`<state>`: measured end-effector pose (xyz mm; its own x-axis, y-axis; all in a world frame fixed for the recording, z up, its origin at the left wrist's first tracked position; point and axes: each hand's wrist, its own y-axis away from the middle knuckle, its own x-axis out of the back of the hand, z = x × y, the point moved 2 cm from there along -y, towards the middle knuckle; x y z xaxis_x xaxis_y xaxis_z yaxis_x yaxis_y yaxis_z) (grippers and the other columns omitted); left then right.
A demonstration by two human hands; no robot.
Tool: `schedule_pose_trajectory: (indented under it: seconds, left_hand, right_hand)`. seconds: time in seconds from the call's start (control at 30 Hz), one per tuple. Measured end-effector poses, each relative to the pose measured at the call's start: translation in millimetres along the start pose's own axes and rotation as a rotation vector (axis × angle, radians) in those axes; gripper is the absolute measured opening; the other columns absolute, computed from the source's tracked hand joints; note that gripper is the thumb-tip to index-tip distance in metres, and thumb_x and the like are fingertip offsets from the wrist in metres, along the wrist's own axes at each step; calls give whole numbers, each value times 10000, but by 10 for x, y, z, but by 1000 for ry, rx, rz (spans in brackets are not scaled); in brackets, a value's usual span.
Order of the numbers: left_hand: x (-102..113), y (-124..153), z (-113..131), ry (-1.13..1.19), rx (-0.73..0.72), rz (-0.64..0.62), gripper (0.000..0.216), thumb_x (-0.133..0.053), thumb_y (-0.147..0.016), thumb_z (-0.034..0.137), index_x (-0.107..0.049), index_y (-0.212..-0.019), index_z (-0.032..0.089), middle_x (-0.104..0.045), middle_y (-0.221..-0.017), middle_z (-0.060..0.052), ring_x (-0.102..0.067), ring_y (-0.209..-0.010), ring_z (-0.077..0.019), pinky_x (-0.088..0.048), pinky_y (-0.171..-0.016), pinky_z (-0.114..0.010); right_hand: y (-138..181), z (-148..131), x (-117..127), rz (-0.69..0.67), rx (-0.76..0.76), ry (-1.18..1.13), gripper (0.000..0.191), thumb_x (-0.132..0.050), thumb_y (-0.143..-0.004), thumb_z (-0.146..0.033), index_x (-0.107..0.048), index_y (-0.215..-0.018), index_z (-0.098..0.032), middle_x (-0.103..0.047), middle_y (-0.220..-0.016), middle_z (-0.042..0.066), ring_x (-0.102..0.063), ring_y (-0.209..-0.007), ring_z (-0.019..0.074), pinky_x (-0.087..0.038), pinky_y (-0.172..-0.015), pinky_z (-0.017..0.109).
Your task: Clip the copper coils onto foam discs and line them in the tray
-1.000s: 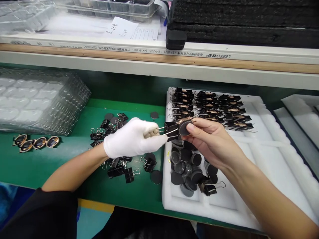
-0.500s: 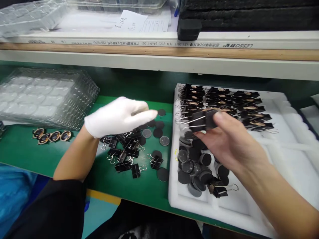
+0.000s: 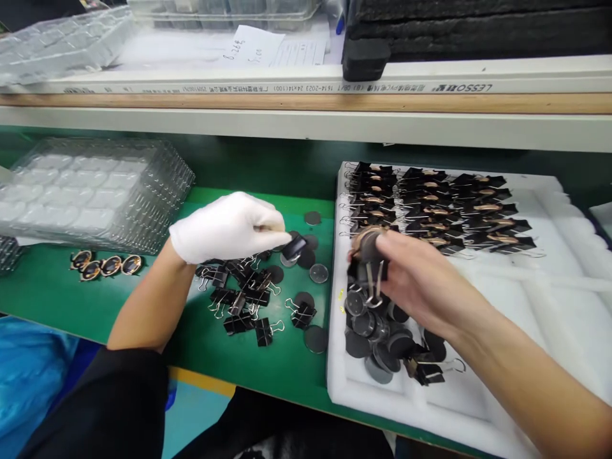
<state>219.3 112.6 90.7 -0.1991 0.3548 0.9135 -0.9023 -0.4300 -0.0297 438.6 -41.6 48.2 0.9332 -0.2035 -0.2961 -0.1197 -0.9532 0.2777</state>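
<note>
Left hand (image 3: pixel 234 226) is white-gloved and pinching, bare right hand (image 3: pixel 408 271) is kinda curled in a grip, forearms (image 3: pixel 150 299) angled inward.

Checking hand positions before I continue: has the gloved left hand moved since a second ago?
Yes, leftward: the left hand, earlier reaching the left edge of the white foam tray, is now clear of it.

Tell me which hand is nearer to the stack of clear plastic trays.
Left. The gloved left hand is just right of the stack of clear plastic trays; the bare right hand is much farther right, over the white foam tray.
</note>
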Motion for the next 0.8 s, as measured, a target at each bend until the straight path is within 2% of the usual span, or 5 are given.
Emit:
schedule_pose_trajectory:
  seconds: [0.1,0.2,0.3,0.53,0.8]
  left_hand:
    - [-50,-37,185,188,-48,176,353,-617,-948,408,-675,-686,179,-666,-687,15,-551,-621,-98,-406,-610,-242]
    - [-174,-68,330,207,-21,279,423,-566,-981,380,-618,-619,168,-595,-584,31,-491,-562,-84,-375,-571,-244]
    - [-262,-71,408,212,-41,237,445,-517,-984,359,-582,-588,168,-557,-549,33,-453,-536,-81,-353,-557,-254]
    - [-311,-39,478,187,9,133,490,-705,-787,493,-424,-527,187,-362,-477,73,-292,-494,-72,-247,-480,-261]
    - [-395,-12,558,-12,50,137,527,-636,-734,561,-317,-497,214,-292,-426,52,-243,-442,-98,-215,-476,-283]
  right_hand:
    - [51,30,-52,-214,176,340,263,-720,-942,-497,-823,-1046,-279,-720,-1232,78,-653,-1150,274,-533,-990,391]
    - [78,31,-60,-254,265,442,273,-662,-983,-500,-826,-1059,-295,-750,-1085,69,-679,-1016,249,-545,-900,359]
    - [84,1,-45,-219,299,460,261,-665,-983,-489,-826,-1042,-291,-748,-971,54,-665,-870,217,-536,-756,314]
    - [94,-26,-14,-293,240,482,243,-667,-985,-455,-827,-1042,-281,-690,-912,53,-609,-782,187,-465,-617,270]
    - [83,-1,6,-363,158,491,201,-720,-951,-438,-826,-1031,-287,-712,-1014,53,-632,-781,179,-490,-614,266]
